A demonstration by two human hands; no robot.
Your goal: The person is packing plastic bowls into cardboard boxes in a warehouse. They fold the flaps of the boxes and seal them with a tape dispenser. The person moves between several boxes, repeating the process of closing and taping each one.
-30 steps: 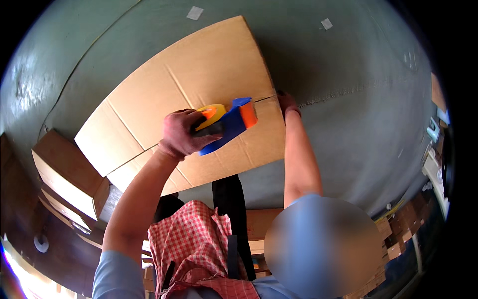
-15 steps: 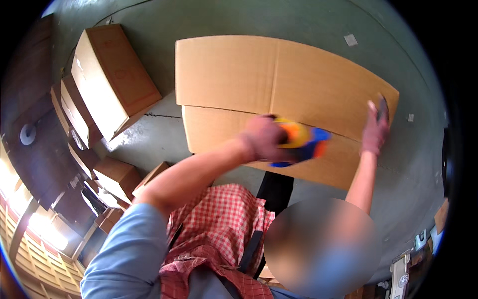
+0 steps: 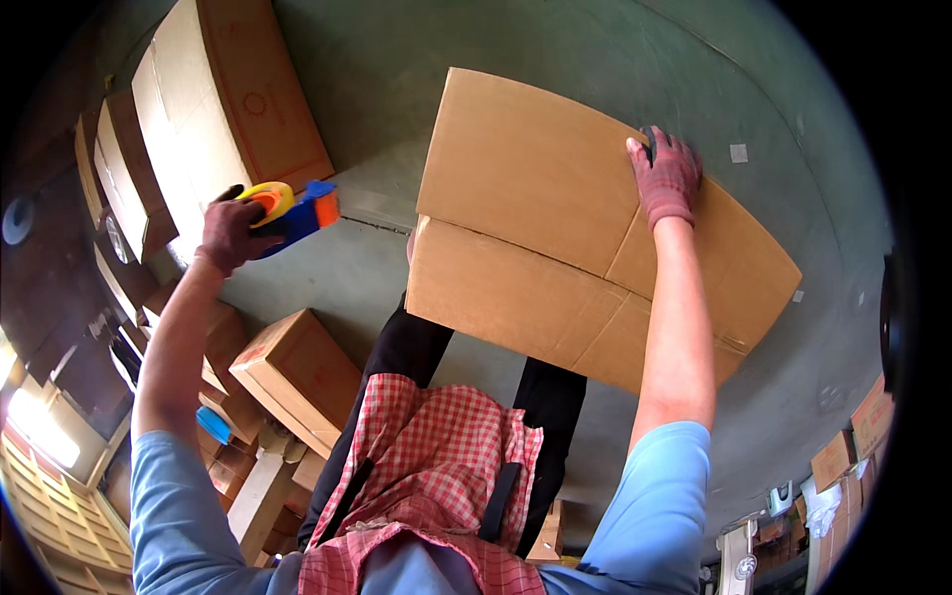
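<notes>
A wide, flattened brown cardboard box [image 3: 526,178] lies before my legs, tilted, with a seam running along its length and a crease across it. My right hand [image 3: 666,178], in a dark red glove, is closed over the far edge of the box. Off to the left, my left hand [image 3: 233,230], gloved too, holds a blue tape dispenser [image 3: 290,226] with an orange part and a yellow-rimmed roll. The dispenser is held up, apart from the flattened box.
Tall cardboard boxes [image 3: 268,94] stand at the far left. Nearer, a closed carton [image 3: 302,377] sits by my left leg. Small pale squares [image 3: 739,154] mark the green floor [image 3: 367,99]. More cartons [image 3: 833,461] are at the lower right.
My left hand has carried the tape dispenser from over the flattened box out to the left. The box has turned clockwise, and my right hand has shifted left along its far side.
</notes>
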